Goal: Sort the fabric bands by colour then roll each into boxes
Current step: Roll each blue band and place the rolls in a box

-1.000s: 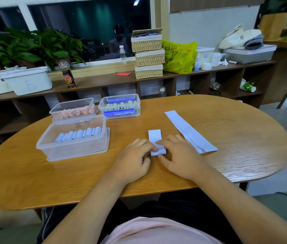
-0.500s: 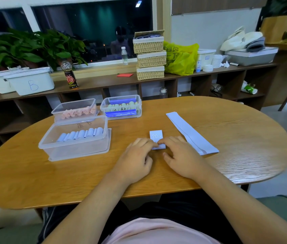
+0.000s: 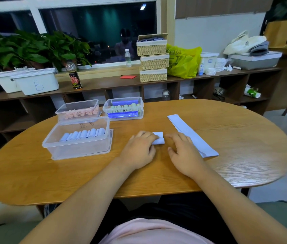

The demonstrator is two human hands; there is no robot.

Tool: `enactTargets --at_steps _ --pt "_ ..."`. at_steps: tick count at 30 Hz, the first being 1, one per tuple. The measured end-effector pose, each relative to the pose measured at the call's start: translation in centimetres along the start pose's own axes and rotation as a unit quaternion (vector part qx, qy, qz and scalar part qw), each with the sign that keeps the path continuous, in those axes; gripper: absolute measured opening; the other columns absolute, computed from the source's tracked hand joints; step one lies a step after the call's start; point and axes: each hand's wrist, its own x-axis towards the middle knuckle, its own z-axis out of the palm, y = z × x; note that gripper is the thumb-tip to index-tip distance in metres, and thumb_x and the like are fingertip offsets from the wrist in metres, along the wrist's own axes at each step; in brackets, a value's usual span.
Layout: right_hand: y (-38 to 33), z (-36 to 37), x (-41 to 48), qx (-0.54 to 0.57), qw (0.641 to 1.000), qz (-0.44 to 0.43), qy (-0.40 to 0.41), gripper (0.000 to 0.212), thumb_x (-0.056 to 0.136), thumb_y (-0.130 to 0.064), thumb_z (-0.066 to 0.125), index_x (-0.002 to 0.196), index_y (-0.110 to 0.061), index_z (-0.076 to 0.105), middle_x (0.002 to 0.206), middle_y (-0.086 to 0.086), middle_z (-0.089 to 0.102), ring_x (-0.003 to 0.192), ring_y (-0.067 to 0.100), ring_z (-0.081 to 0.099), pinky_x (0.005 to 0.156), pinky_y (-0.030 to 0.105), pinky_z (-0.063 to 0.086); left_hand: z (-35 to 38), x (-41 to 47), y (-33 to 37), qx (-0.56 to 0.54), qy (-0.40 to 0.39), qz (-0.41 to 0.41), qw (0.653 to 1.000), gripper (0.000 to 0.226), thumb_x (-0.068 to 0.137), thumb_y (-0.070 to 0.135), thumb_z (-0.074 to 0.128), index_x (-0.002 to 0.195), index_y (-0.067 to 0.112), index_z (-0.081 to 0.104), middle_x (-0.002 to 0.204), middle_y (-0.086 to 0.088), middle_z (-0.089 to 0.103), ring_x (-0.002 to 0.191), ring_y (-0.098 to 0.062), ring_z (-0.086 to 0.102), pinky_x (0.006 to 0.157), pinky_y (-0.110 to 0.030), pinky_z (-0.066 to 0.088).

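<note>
One pale blue band (image 3: 158,139) sits rolled on my worktop (image 3: 244,147): left hand (image 3: 140,150) curls its fingers (image 3: 150,136) over it, right hand (image 3: 183,150) lies loose-fingered beside it. I fear slack pressure lets it unroll.

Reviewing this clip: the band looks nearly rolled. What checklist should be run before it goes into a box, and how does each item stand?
1. Light blue band fully rolled: cannot tell; a short flap may show at its far edge.
2. Left hand grip on it: cannot tell; the fingers cover its left end.
3. Right hand at its right end: ok, fingers straight.
4. Front box open: ok.
5. Colour match: ok, it holds light blue rolls.
6. Room in that box: ok, there is bare floor before the row.
</note>
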Motion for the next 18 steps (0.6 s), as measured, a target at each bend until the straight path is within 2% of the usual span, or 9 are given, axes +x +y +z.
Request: enactTargets --at_steps 2,8,15,18 --pt "0.1 0.0 0.0 0.014 1.000 0.011 0.000 0.044 0.102 -0.023 0.057 0.146 -0.030 0.051 0.145 -0.016 0.049 0.137 0.015 0.038 0.104 0.031 0.041 0.3 1.1 -0.2 0.031 -0.011 -0.010 0.999 0.043 0.102 0.037 0.051 0.143 0.027 0.059 0.143 0.012 0.058 0.137 -0.013 0.043 0.106 -0.041 0.042" --pt "0.1 0.2 0.1 -0.015 1.000 -0.006 -0.014 0.044 0.101 -0.025 0.057 0.144 -0.030 0.050 0.143 -0.014 0.050 0.134 0.017 0.042 0.105 0.041 0.047 0.9 3.8 -1.3 0.087 -0.074 -0.030 0.993 0.061 0.106 0.054 0.042 0.160 0.026 0.042 0.161 0.008 0.047 0.151 -0.018 0.033 0.116 -0.047 0.036" --pt "-0.2 0.1 -0.1 -0.033 0.999 -0.016 -0.019 0.044 0.102 -0.027 0.057 0.145 -0.032 0.050 0.143 -0.016 0.049 0.129 0.012 0.044 0.099 0.038 0.049 0.5 6.4 -2.6 0.078 -0.128 -0.020 0.989 0.055 0.108 0.055 0.043 0.155 0.027 0.050 0.152 0.004 0.056 0.141 -0.019 0.043 0.112 -0.049 0.040" --pt "-0.2 -0.1 -0.2 -0.023 1.000 -0.012 -0.014 0.044 0.101 -0.026 0.057 0.144 -0.032 0.050 0.141 -0.015 0.051 0.129 0.013 0.046 0.099 0.038 0.048 0.6 6.0 -2.6 0.078 -0.105 -0.001 0.991 0.050 0.109 0.055 0.041 0.151 0.030 0.053 0.145 0.006 0.059 0.136 -0.016 0.046 0.107 -0.045 0.040"
